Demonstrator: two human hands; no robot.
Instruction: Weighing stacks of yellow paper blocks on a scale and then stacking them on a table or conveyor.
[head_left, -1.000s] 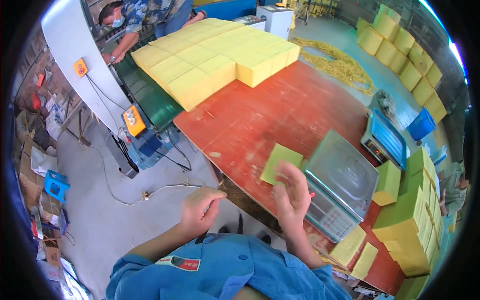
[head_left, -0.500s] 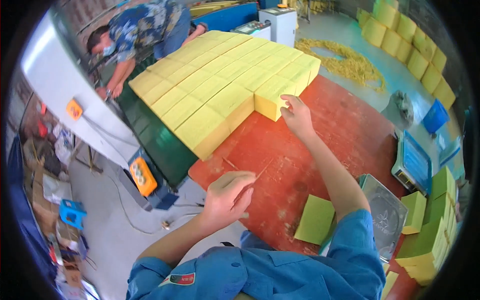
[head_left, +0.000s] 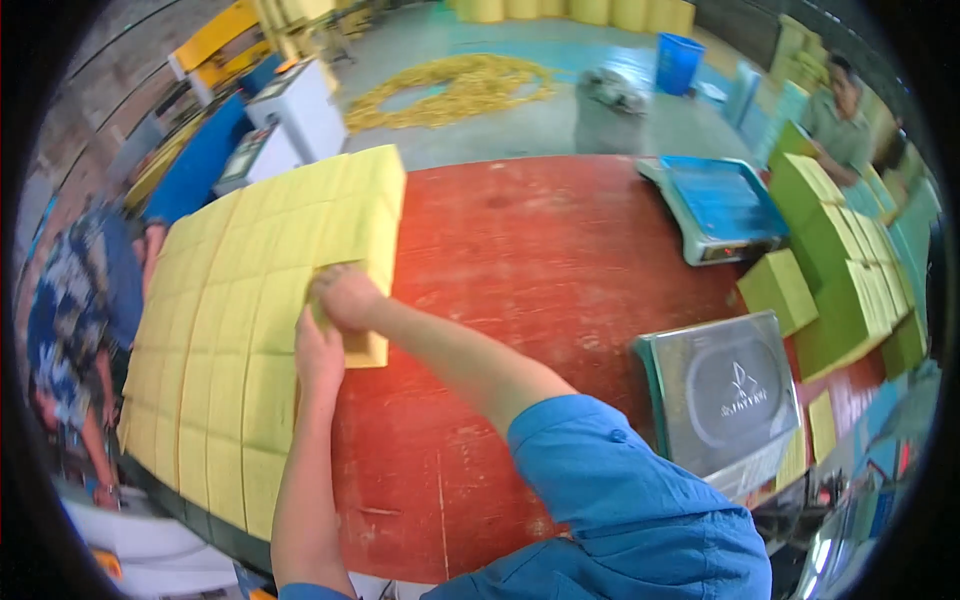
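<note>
While yellow blocks are filling the left of the bench, the left hand and right hand are resting half-curled against a right-edge block, their hold unclear, its seemingly soft layers likely needing squeezing from opposite sides.

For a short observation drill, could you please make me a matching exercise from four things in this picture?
1. right hand
2. blue bin
3. silver-topped scale
4. yellow strips

A. spread in a ring
B. resting on the red table
C. at the yellow blocks
D. standing upright beyond the table

Pairs: 1-C; 2-D; 3-B; 4-A
</note>
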